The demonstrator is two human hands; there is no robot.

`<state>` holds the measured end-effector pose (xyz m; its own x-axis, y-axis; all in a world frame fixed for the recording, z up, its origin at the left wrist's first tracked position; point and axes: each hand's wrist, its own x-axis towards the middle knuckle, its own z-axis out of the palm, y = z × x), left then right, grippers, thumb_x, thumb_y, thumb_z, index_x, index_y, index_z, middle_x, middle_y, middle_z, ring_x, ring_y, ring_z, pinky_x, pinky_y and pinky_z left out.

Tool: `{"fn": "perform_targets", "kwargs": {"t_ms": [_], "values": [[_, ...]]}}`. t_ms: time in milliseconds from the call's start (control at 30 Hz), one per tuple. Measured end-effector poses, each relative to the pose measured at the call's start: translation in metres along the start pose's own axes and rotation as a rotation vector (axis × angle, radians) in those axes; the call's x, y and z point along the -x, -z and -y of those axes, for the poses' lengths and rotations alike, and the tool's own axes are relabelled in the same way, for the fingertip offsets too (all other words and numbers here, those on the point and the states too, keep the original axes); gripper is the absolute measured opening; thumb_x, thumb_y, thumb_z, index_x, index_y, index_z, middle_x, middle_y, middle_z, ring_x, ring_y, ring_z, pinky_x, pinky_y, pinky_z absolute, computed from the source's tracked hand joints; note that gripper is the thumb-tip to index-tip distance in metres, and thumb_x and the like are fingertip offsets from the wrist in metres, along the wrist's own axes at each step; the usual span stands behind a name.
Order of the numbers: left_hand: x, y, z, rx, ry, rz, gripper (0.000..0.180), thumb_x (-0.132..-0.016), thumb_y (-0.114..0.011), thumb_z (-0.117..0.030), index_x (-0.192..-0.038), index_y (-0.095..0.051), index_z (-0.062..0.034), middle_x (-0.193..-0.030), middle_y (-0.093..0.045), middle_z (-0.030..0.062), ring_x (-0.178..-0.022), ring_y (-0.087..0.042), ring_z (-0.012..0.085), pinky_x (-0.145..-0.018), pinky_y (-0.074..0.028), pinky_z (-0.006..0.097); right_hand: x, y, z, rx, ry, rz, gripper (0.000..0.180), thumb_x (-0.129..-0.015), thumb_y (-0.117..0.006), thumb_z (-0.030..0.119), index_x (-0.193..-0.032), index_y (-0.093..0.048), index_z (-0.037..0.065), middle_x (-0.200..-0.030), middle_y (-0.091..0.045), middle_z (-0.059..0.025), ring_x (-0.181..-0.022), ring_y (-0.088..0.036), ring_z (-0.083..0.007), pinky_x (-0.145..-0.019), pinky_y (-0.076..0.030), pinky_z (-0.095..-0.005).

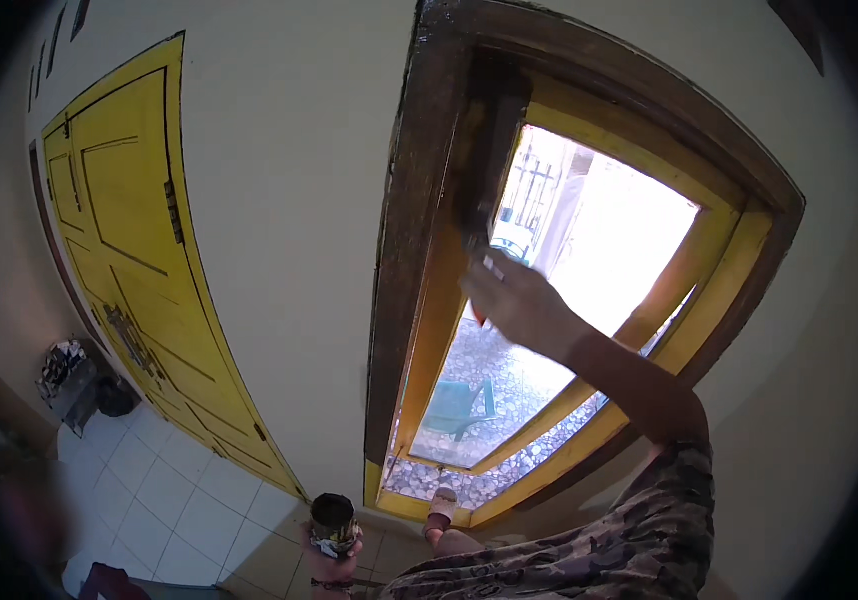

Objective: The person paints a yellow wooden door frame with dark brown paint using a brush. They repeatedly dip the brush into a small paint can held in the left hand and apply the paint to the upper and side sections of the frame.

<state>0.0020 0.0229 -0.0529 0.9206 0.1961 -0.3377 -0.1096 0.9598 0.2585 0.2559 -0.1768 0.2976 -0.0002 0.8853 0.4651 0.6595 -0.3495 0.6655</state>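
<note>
My right hand [511,300] is raised at the window, fingers closed round a paintbrush [476,240]. Its bristles touch the left upright of the yellow sash [439,330], and a bit of reddish handle shows below the fingers. Above the brush the upright is dark brown and looks wet; lower down it is still yellow. Low in the picture, my left hand [352,552] grips a small open can [333,513] with dark contents and smeared sides. Dark brown outer trim [414,200] surrounds the window.
A yellow panelled door [129,200] with dark hinges stands to the left. Behind the glass are a green plastic chair [454,408] and pebbled paving. My foot [440,505] shows below the window. Dark piled items [67,375] lie on the white tiled floor [169,490].
</note>
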Motion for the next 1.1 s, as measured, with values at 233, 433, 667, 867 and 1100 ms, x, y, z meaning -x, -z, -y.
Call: {"fn": "perform_targets", "kwargs": {"t_ms": [233, 433, 667, 867, 1100], "values": [[-0.002, -0.001, -0.005, 0.044, 0.019, -0.031, 0.059, -0.085, -0.033, -0.057, -0.102, -0.058, -0.0058, -0.077, -0.063, 0.0123, -0.062, -0.059, 0.027, -0.037, -0.038, 0.029, -0.041, 0.033, -0.044, -0.532, -0.472, 0.066, 0.018, -0.089, -0.059, 0.018, -0.103, -0.059, 0.007, -0.098, -0.061, -0.011, -0.096, -0.062, -0.0257, -0.085, -0.05, -0.0369], [-0.002, 0.0, 0.001, 0.025, 0.032, -0.056, 0.061, -0.085, -0.032, -0.058, -0.101, -0.058, -0.0051, -0.077, -0.062, 0.0126, -0.062, -0.059, 0.0274, -0.037, -0.037, 0.029, -0.063, 0.079, -0.075, -0.301, -0.427, -0.224, 0.02, -0.087, -0.06, 0.014, -0.105, -0.06, 0.007, -0.101, -0.059, -0.0132, -0.1, -0.06, -0.0261, -0.082, -0.052, -0.0355], [-0.002, 0.011, 0.007, 0.031, 0.031, 0.0, 0.061, -0.085, -0.033, -0.057, -0.102, -0.058, -0.0041, -0.079, -0.062, 0.0129, -0.062, -0.059, 0.0268, -0.037, -0.038, 0.029, -0.046, 0.041, -0.051, 0.114, -0.104, -0.139, 0.037, -0.073, -0.063, -0.004, -0.109, -0.058, 0.002, -0.112, -0.055, -0.0149, -0.11, -0.053, -0.0315, -0.086, -0.052, -0.035], [0.002, 0.002, 0.001, -0.011, 0.012, -0.019, 0.058, -0.085, -0.035, -0.056, -0.101, -0.058, -0.005, -0.079, -0.062, 0.0114, -0.063, -0.059, 0.0263, -0.037, -0.038, 0.028, -0.042, 0.046, -0.03, 0.032, -0.014, -0.033, 0.033, -0.073, -0.065, -0.003, -0.106, -0.06, 0.001, -0.114, -0.055, -0.0175, -0.108, -0.055, -0.0307, -0.081, -0.055, -0.0326], [-0.002, 0.002, 0.004, 0.032, 0.025, 0.032, 0.06, -0.087, -0.031, -0.056, -0.105, -0.057, -0.0059, -0.082, -0.063, 0.0133, -0.065, -0.059, 0.0279, -0.038, -0.039, 0.029, -0.038, 0.022, -0.043, 0.214, 0.034, 0.035, 0.027, -0.075, -0.061, -0.001, -0.102, -0.059, -0.001, -0.11, -0.055, -0.0182, -0.11, -0.052, -0.0304, -0.084, -0.053, -0.0328]]}}
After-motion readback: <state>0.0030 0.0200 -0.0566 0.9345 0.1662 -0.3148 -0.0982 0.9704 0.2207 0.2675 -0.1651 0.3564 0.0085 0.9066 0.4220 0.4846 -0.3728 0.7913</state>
